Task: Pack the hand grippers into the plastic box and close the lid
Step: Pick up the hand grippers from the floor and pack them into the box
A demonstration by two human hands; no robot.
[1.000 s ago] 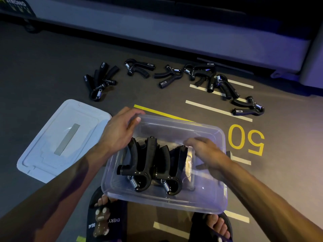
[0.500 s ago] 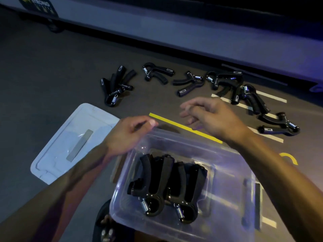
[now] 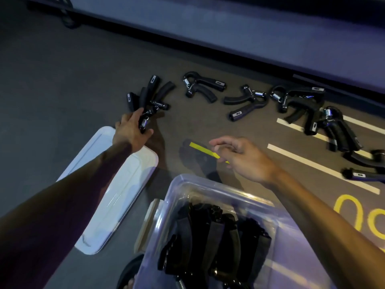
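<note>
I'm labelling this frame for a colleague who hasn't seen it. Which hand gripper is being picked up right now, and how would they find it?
Start at the white lid lying on the floor left of the clear plastic box. Just beyond the lid's far corner sits the leftmost cluster of black hand grippers. Unlike the grippers strung out to the right, it is the only one with a hand on it: the left hand closes around its spring end.

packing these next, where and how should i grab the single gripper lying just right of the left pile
Take the gripper by its straight upper handle, coming from above. That handle lies flat and clear of the curved lower one, so fingers fit around it; the coiled spring end at the left looks awkward to grip.
</note>
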